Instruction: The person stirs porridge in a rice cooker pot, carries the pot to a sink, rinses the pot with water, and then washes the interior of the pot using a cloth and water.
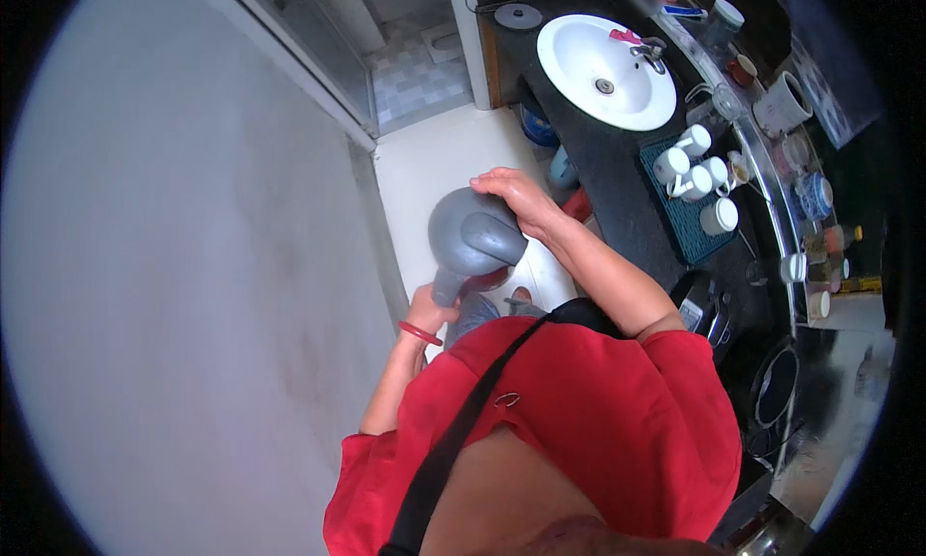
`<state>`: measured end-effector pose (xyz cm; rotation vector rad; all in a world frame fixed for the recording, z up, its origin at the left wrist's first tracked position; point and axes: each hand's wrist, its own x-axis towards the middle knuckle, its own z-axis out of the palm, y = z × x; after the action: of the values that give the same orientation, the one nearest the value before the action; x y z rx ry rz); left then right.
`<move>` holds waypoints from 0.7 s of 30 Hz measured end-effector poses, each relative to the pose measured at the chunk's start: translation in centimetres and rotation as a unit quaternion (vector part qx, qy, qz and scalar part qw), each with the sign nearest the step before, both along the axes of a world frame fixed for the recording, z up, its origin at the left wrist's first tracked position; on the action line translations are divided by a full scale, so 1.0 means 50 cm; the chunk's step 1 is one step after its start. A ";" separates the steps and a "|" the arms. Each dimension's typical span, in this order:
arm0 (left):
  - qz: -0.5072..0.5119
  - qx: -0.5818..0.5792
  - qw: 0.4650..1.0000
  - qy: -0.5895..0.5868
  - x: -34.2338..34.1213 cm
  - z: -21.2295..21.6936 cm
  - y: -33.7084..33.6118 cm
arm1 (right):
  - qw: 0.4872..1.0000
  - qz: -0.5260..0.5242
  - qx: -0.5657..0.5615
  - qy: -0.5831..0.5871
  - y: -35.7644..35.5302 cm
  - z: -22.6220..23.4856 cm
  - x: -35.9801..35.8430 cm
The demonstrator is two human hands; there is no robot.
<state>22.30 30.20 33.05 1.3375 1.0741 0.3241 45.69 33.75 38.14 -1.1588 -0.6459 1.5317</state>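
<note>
A grey, round-bodied vessel like a thermos jug (461,230) hangs in front of me above the white floor. It has a curved part on its right side and a short stub on its near left; its exact kind is not clear. My left hand (431,310) grips it at the stub, fingers partly hidden, with a red bangle (421,333) round the wrist. On the far right side of the vessel, my right hand (518,197) presses its palm and fingers against the body. Something dark red (487,280) shows beneath the vessel, mostly covered.
To the right runs a dark counter (617,204) with a white oval sink (553,71). A teal tray (687,240) there carries several white mugs (720,216). Jars and cups line the ledge behind. A plain grey wall (193,267) stands close on my left; a tiled doorway (417,79) opens ahead.
</note>
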 end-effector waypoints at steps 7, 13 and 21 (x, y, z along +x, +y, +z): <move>-0.101 0.042 0.993 0.037 0.115 -0.025 0.361 | 0.997 -0.076 0.020 0.002 0.294 -0.009 0.127; -0.227 0.130 0.965 0.008 0.269 -0.039 0.672 | 0.980 -0.197 0.001 -0.024 0.496 -0.011 0.265; -0.305 0.129 0.940 -0.086 0.515 -0.039 0.966 | 0.942 -0.320 0.031 -0.093 0.689 0.048 0.457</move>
<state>48.05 78.53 31.09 1.7672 0.4382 0.1130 68.54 68.19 40.53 -1.3121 -0.3761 0.8512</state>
